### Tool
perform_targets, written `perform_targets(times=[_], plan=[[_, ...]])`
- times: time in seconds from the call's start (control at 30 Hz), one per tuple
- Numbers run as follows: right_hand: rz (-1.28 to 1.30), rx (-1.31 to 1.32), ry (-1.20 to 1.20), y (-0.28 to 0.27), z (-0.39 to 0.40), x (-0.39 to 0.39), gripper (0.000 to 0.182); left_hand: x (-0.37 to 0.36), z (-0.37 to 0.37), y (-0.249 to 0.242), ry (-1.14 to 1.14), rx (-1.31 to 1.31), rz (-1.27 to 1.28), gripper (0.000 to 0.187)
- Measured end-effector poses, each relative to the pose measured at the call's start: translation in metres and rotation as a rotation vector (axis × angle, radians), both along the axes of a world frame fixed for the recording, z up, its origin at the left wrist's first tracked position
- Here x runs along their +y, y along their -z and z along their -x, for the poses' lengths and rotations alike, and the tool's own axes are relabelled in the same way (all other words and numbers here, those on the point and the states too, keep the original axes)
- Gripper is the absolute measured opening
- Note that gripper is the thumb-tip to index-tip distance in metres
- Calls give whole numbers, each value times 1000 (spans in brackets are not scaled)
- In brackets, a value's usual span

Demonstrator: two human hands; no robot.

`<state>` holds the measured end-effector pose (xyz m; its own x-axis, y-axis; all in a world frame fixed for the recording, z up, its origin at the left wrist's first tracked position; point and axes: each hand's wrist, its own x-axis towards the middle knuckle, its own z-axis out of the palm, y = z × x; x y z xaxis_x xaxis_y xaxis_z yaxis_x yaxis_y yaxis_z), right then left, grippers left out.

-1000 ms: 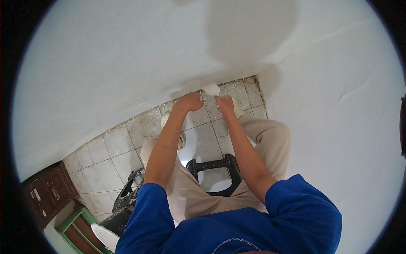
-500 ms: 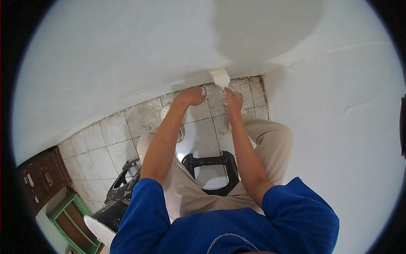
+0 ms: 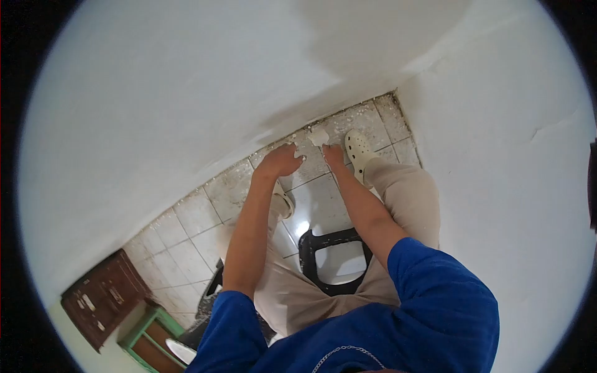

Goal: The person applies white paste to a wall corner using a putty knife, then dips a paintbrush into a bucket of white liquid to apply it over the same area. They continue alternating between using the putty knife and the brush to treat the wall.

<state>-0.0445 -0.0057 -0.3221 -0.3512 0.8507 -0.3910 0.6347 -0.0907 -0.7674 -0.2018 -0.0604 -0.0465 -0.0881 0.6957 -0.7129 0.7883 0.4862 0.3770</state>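
My right hand [image 3: 333, 155] is closed around the handle of a white-coated paintbrush [image 3: 318, 137]. The brush's broad end points toward the foot of the wall, just above the dirty floor tiles. To its left, my left hand [image 3: 281, 161] is near the wall's base, thumb and fingers curved but apart, with nothing visible between them. White specks dot the fingertips and the tiles. The white wall [image 3: 186, 93] rises in front of both hands.
A second wall [image 3: 497, 186] meets the first at a corner on the right. Cream clogs [image 3: 359, 149] stand on the tiled floor [image 3: 227, 193]. Beneath me is a black stool [image 3: 306, 255]. A brown plastic piece [image 3: 106, 298] and a green-framed shelf [image 3: 140, 326] are lower left.
The brush has moved from against the wall down over the floor tiles, with my right hand drawn back. My left hand's fingers have spread. The camera view has tilted and shifted.
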Motion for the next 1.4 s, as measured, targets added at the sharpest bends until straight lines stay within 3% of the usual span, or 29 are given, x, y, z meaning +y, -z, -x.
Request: perform_targets(times=[0.07,0.13,0.37,0.43,0.57,0.63,0.73,0.83,0.93,1.13,1.23,1.4], plan=[[-49,-20,14,10,10,3,30,3,-3,1,7,-15,-6,51],[206,-73,134,-7,21,11,29,7,-4,4,36,-10,-22,51],[283,2,241,-20,39,14,26,8,-10,18,-13,-6,-47,47],[300,-38,259,7,43,5,26,9,-11,20,-10,12,-61,47],[342,80,252,27,48,-3,26,17,-14,11,7,3,-3,46],[402,154,278,3,48,1,26,18,-15,7,-9,-14,7,46],[373,260,198,-35,51,11,27,16,-14,7,-2,-12,-37,45],[122,193,150,-33,60,3,28,15,-12,0,-20,1,-62,45],[-129,288,190,-52,58,-17,30,14,-10,-4,-55,-14,-58,45],[376,243,368,-153,29,-32,32,-5,3,9,-51,-16,-129,49],[135,-76,244,-100,10,-38,33,-3,6,11,-43,-29,-129,52],[537,242,424,-99,-23,-34,37,-10,6,-8,-79,48,-147,51]])
